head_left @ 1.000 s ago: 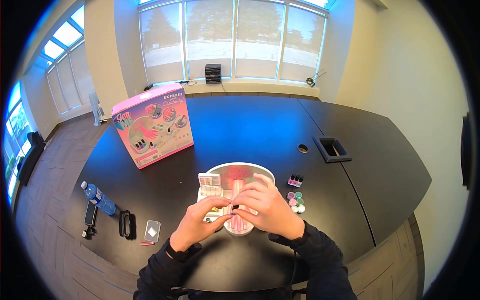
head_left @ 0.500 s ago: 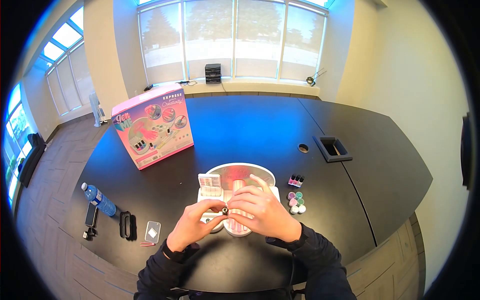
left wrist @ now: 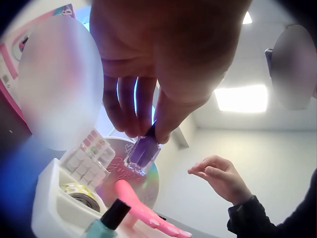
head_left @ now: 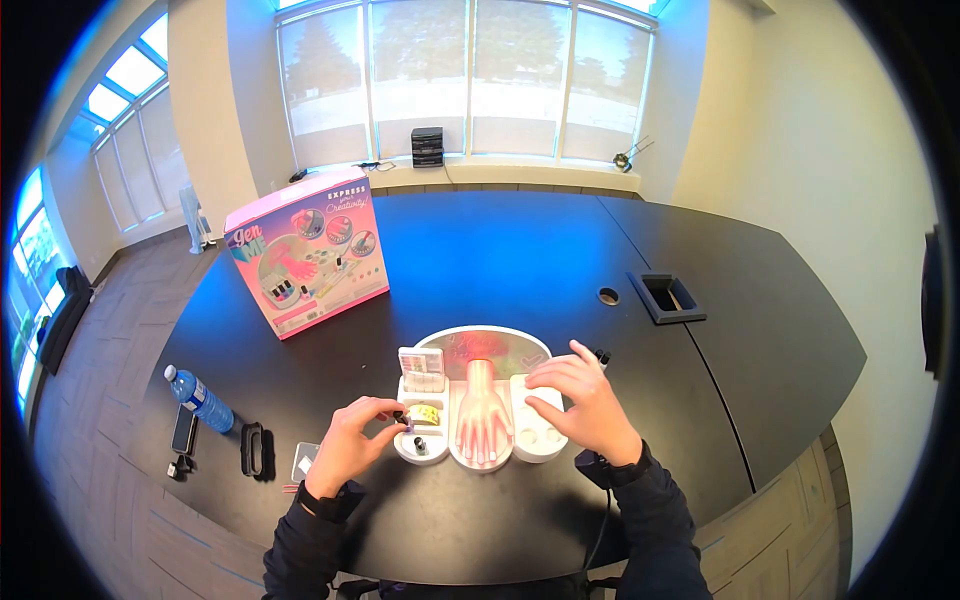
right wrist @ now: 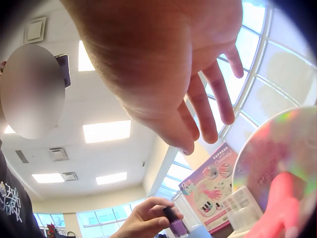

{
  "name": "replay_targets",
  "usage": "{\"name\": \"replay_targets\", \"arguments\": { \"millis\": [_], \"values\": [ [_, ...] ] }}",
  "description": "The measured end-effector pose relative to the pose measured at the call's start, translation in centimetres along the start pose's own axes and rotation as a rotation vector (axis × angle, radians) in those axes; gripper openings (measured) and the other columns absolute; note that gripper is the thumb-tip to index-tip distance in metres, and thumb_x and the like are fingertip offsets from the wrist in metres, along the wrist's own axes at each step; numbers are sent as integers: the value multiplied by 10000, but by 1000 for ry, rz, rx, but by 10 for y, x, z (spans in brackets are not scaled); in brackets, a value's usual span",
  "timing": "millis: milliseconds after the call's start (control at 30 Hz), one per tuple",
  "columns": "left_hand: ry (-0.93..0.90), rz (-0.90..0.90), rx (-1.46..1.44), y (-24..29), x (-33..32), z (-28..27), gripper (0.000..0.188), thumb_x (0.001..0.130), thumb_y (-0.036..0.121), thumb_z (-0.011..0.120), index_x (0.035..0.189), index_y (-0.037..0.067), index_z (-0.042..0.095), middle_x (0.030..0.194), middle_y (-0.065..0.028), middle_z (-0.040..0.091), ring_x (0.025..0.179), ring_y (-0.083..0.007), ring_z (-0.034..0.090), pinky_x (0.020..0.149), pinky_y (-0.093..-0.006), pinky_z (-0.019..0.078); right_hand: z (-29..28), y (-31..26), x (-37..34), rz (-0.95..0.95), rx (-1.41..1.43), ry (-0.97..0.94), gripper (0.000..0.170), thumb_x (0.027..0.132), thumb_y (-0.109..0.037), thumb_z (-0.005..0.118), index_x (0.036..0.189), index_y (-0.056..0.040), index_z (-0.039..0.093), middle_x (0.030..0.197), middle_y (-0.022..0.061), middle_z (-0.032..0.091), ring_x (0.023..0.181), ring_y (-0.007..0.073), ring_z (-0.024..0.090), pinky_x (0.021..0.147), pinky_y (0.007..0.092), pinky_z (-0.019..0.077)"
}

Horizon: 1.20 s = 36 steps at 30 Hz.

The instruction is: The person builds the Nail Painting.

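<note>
My left hand point(head_left: 345, 447) pinches a small purple nail polish bottle point(left wrist: 142, 154) by its black cap, above the left compartment of a white nail-salon stand point(head_left: 540, 452). My right hand point(head_left: 588, 408) holds nothing, its fingers extended over the stand's right tray. Between the hands, a pink model hand point(head_left: 483, 412) lies palm down on the stand, in front of a round mirror. A teal polish bottle point(left wrist: 101, 228) with a black cap and a yellow patterned roll point(head_left: 424, 414) sit in the left compartment. Behind them stands a clear case of nail tips point(head_left: 421, 364).
A pink toy box point(head_left: 305, 260) stands at the back left. Toward the left edge are a water bottle point(head_left: 200, 398), a phone point(head_left: 184, 430), a black frame-like object point(head_left: 254, 450) and a clear case point(head_left: 304, 458). A square black opening point(head_left: 667, 298) sits in the table at right.
The hands were together over the model hand, around the polish bottle. They have parted: the left moved left with the bottle, the right moved right, uncovering the model hand.
</note>
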<state>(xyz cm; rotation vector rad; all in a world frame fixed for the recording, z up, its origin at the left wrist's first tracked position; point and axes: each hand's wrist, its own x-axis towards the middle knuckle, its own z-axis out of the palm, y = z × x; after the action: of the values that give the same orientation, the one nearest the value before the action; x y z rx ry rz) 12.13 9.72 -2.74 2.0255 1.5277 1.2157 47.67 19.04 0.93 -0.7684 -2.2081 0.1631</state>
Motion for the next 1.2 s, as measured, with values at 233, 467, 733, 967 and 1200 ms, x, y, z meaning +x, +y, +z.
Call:
{"name": "replay_targets", "arguments": {
  "millis": [233, 467, 733, 967, 1200],
  "values": [
    [-59, -31, 45, -26, -6, 6, 292, 875, 47, 895, 1151, 45, 801, 1071, -107, 812, 962, -258, 782, 907, -377, 603, -15, 32, -8, 115, -43, 3, 162, 927, -172, 853, 1072, -124, 799, 1092, 22, 806, 1123, 253, 739, 1269, 603, 380],
    [-89, -39, 34, -38, -9, 13, 288, 899, 83, 869, 1177, 69, 795, 1039, -126, 794, 979, -310, 746, 891, -405, 591, -15, 71, -18, 250, -97, 39, 150, 911, -177, 859, 1035, -130, 788, 1080, 15, 804, 1067, 248, 743, 1272, 579, 376],
    [-116, -45, 48, -47, -13, 16, 281, 897, 82, 863, 1168, 59, 793, 1095, -131, 807, 1061, -342, 741, 945, -427, 587, -15, 92, -21, 270, -151, 37, 142, 900, -131, 848, 994, -63, 767, 1036, 62, 801, 1045, 302, 740, 1137, 500, 476],
    [-110, 4, 97, -53, -16, 20, 273, 891, 86, 864, 1153, 53, 795, 1092, -128, 806, 1058, -342, 729, 944, -441, 585, -10, 109, -17, 332, -114, 14, 148, 913, -171, 839, 1024, -94, 777, 1045, 48, 786, 1060, 295, 734, 1192, 536, 433],
    [-85, 28, 109, -53, -17, 23, 293, 886, 76, 862, 1168, 49, 786, 1073, -126, 794, 1041, -343, 716, 933, -436, 581, -3, 119, -16, 312, -176, 31, 166, 889, -132, 832, 1037, -77, 779, 1068, 75, 785, 1087, 324, 711, 1086, 480, 487]
  ]
}}
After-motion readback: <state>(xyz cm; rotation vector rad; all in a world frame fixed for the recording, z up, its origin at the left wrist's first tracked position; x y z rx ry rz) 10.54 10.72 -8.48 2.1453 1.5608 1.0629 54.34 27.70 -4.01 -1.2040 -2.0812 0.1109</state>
